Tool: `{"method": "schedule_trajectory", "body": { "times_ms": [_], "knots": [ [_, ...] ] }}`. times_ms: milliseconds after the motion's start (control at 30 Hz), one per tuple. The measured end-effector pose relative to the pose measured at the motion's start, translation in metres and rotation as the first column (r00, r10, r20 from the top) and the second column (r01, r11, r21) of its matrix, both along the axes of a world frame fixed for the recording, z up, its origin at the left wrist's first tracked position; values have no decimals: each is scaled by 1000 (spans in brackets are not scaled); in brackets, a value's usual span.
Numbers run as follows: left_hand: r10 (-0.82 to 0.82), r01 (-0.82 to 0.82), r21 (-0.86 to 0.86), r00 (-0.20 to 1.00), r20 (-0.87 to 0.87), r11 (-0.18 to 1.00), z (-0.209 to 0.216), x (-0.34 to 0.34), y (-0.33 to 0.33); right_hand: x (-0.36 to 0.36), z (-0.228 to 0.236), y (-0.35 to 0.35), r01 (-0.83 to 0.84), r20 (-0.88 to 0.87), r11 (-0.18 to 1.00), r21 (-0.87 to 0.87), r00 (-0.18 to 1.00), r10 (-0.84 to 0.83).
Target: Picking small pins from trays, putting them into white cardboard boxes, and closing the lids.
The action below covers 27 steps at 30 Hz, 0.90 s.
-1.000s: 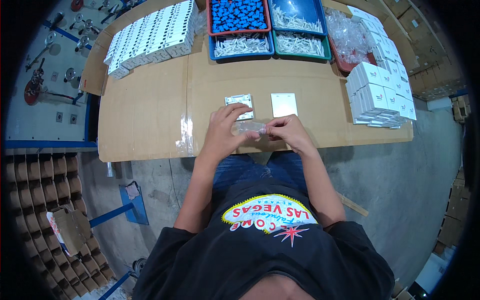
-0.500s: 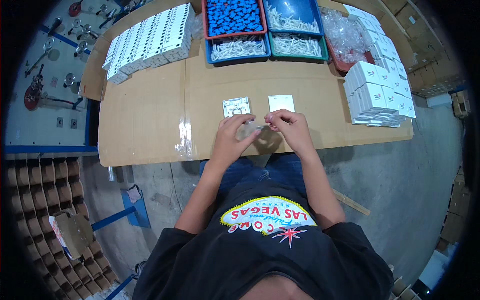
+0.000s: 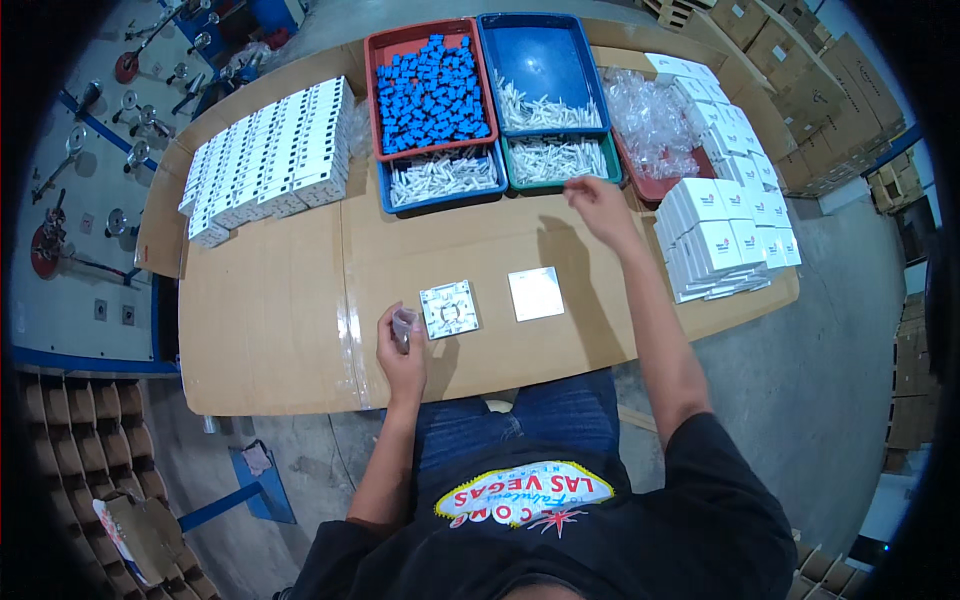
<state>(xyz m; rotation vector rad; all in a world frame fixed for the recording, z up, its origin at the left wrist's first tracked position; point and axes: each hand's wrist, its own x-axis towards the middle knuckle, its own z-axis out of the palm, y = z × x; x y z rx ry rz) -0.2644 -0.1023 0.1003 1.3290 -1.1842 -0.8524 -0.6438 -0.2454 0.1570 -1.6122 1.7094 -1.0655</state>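
At the near left my left hand point(image 3: 402, 362) is closed around a small clear plastic bag point(image 3: 404, 322), its mouth upward. Next to that hand lies a white square plate with an open, detailed face and a round middle point(image 3: 450, 309). A plain white square plate point(image 3: 537, 293) lies to its right, apart from it. My right hand point(image 3: 603, 212) is stretched out to the near edge of the green tray point(image 3: 563, 184) of small white plastic pieces point(image 3: 556, 160). Its fingers are bent and look slightly apart, with nothing visible in them.
A red tray point(image 3: 372, 100) of blue pieces and two blue trays, one point(image 3: 535, 55) behind the green one, hold the back. White boxed units point(image 3: 270, 150) stand far left. Clear bags point(image 3: 650, 125) fill a red tray beside stacked white packets point(image 3: 715, 240) at right.
My hands have parted. The right one has moved away and up to the green tray; the left has shifted left with the clear bag. The camera view has tilted, so the table sits lower.
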Motion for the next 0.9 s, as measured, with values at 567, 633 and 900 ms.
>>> {"method": "schedule_trajectory", "body": {
  "times_ms": [567,633,900],
  "knots": [
    [-7,-1,86,996,94,996,-5,0,-4,-43,18,-236,-275,-579,960,-50,791,196],
    [2,-11,87,995,101,996,-9,3,-3,-37,30,-239,-232,-583,973,-10,791,183],
    [-16,7,71,991,130,997,-7,1,-5,-24,34,-223,-364,-404,921,137,829,387]
  ]
}}
